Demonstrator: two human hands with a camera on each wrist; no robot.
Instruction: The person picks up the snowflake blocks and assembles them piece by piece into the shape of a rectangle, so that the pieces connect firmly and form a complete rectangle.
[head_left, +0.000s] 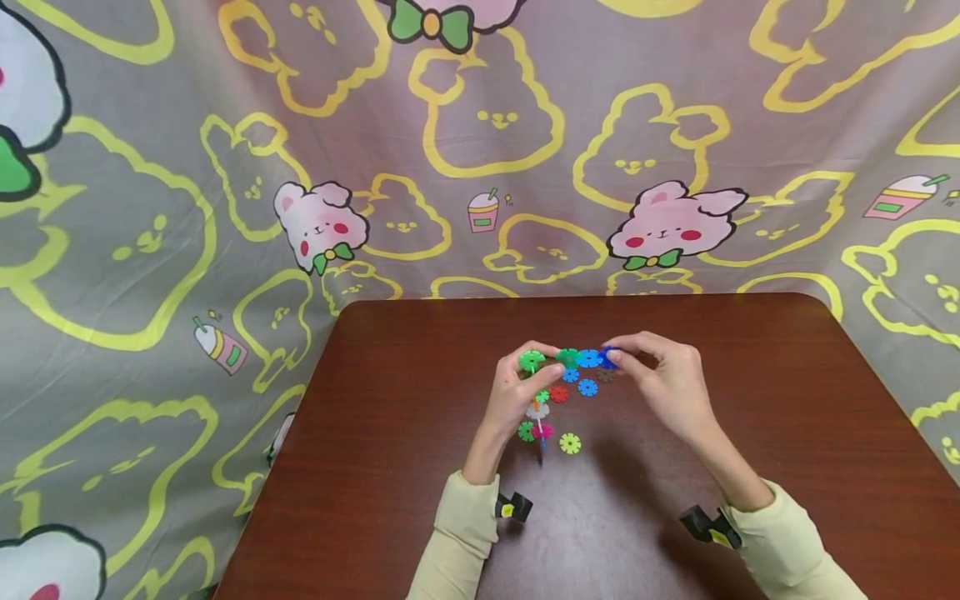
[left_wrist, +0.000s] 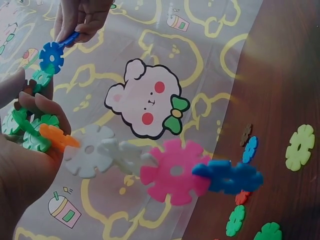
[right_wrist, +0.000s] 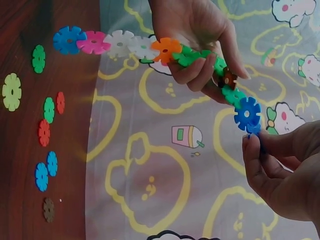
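Observation:
Above the table, my left hand (head_left: pixel 512 390) grips a chain of interlocking plastic snowflake discs, its fingers curled round the green part. In the right wrist view the chain runs from a blue end disc (right_wrist: pixel 69 40) through a pink disc (right_wrist: pixel 93 43), white ones and an orange disc (right_wrist: pixel 166 50). Past the fingers follow a brown disc (right_wrist: pixel 228 79), a green one and a blue disc (right_wrist: pixel 247 114). My right hand (head_left: pixel 670 377) pinches a dark blue disc (head_left: pixel 611 358) between thumb and fingers at that far end, up against the blue one. Fingertips partly cover it.
Loose discs lie on the brown table (head_left: pixel 360 433) beneath the hands, among them a yellow disc (head_left: pixel 570 443), a red disc (head_left: pixel 558 394), a blue disc (head_left: pixel 587 387) and a brown disc (head_left: pixel 605 376). A patterned curtain (head_left: pixel 525 150) hangs behind the table and along its left side.

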